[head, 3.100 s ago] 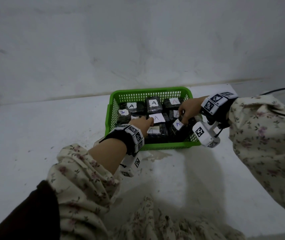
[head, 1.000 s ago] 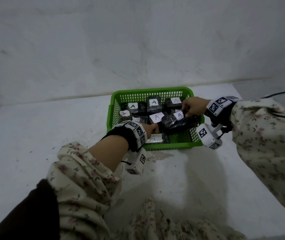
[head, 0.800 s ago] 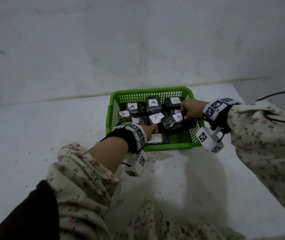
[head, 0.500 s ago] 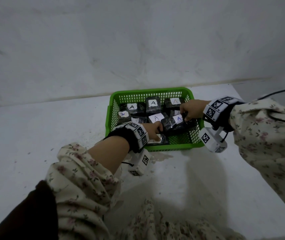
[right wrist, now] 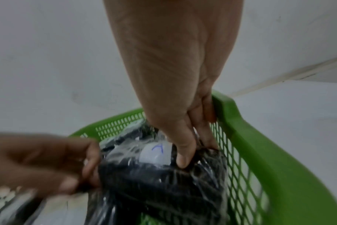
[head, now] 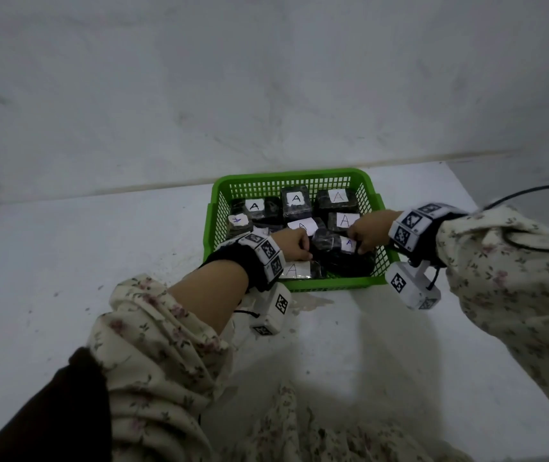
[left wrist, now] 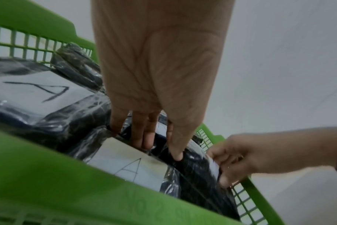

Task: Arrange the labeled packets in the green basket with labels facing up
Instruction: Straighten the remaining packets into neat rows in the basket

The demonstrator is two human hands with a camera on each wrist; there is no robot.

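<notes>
Packet held between both hands in the near-right corner of the green basket on the table, long axis running left-right, blue-lettered label up. Head view: left hand grips its left end, right hand its right end, equally near. Left wrist view: fingers curl over that end, beside a flat "A" packet. Right wrist view: thumb and fingers pinch the wrap by the side wall.
</notes>
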